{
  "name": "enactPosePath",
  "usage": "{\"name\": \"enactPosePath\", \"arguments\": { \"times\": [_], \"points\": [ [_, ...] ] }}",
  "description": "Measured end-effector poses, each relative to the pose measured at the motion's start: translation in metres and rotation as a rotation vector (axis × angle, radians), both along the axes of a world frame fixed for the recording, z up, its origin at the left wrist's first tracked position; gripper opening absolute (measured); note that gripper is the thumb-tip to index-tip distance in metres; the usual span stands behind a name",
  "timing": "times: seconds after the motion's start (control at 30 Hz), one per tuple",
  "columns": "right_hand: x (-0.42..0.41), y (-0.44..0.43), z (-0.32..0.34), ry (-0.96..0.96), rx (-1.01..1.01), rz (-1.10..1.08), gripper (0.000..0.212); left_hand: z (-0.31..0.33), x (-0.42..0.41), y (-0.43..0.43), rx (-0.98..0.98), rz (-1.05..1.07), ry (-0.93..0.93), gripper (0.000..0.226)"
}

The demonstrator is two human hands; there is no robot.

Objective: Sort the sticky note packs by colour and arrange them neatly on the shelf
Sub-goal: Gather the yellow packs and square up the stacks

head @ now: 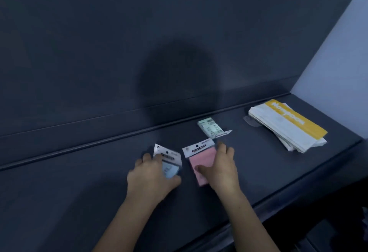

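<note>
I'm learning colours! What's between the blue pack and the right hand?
The pink pack, gripped by the right hand, beside the blue pack; the head view shows it.

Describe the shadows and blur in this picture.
Head view: dim light; a large round shadow falls on the dark back panel; the left hand and its blue pack are motion-blurred; the label on the pink pack is sharper.

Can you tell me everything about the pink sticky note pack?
The pink rectangular sticky note pack is a paper block with a white card header bearing a black label and a hang hole. It sits slightly slanted, header pointing away, on the dark grey shelf. The right hand pinches it, thumb across its front.
</note>
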State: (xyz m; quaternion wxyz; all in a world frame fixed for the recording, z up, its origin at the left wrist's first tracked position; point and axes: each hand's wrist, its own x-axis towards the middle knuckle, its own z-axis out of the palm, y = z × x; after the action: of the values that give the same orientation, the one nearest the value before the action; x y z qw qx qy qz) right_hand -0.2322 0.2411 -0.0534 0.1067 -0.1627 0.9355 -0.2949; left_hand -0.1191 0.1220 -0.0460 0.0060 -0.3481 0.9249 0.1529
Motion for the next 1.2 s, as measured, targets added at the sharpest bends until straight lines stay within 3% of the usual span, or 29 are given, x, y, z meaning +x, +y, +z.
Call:
{"name": "enactPosePath", "arguments": {
  "times": [0.07,0.13,0.2,0.27,0.33,0.43,0.53,0.63,0.73,0.87,0.93,1.0,1.1,1.2],
  "points": [
    [-0.014,0.001,0.001,-0.101,-0.146,0.026,0.072,0.013,-0.011,0.001,0.318,0.119,0.199,0.047],
    [-0.028,0.002,0.001,-0.234,-0.332,0.031,0.054,0.026,-0.030,-0.002,0.738,0.275,0.472,0.017],
    [-0.035,0.002,0.006,-0.381,-0.611,-0.008,0.041,0.036,-0.044,-0.007,1.114,0.441,0.615,0.024],
    [-0.040,0.002,0.019,-0.495,-0.844,-0.041,0.038,0.038,-0.044,-0.005,1.455,0.477,0.815,0.023],
    [-0.046,0.003,0.029,-0.607,-1.004,-0.025,0.036,0.038,-0.041,-0.004,1.635,0.462,0.932,0.028],
    [-0.049,-0.004,0.037,-0.736,-1.053,0.073,0.030,0.035,-0.047,0.001,1.686,0.403,0.944,0.028],
    [-0.039,-0.016,0.030,-0.648,-0.943,0.127,0.028,0.030,-0.055,0.006,1.621,0.398,0.901,0.012],
    [-0.034,-0.021,0.014,-0.535,-0.830,0.163,0.028,0.020,-0.056,0.008,1.471,0.454,0.880,0.021],
    [-0.044,-0.018,0.005,-0.293,-0.636,0.180,0.041,0.013,-0.055,0.006,1.395,0.505,0.880,0.022],
    [-0.084,-0.001,0.004,0.322,-0.301,0.212,0.051,0.011,-0.053,0.006,1.399,0.533,0.883,0.021],
    [-0.105,0.002,-0.006,0.383,-0.017,0.238,0.052,0.010,-0.051,0.005,1.403,0.558,0.891,0.025],
    [-0.116,0.002,-0.015,0.346,0.107,0.241,0.038,0.008,-0.047,0.006,1.408,0.579,0.903,0.029],
    [-0.117,-0.002,-0.022,0.397,0.032,0.255,0.013,0.008,-0.037,0.006,1.409,0.600,0.931,0.029],
    [-0.096,-0.012,-0.009,0.392,-0.175,0.331,0.012,0.010,-0.023,0.004,1.397,0.611,0.985,0.024]
  ]
}}
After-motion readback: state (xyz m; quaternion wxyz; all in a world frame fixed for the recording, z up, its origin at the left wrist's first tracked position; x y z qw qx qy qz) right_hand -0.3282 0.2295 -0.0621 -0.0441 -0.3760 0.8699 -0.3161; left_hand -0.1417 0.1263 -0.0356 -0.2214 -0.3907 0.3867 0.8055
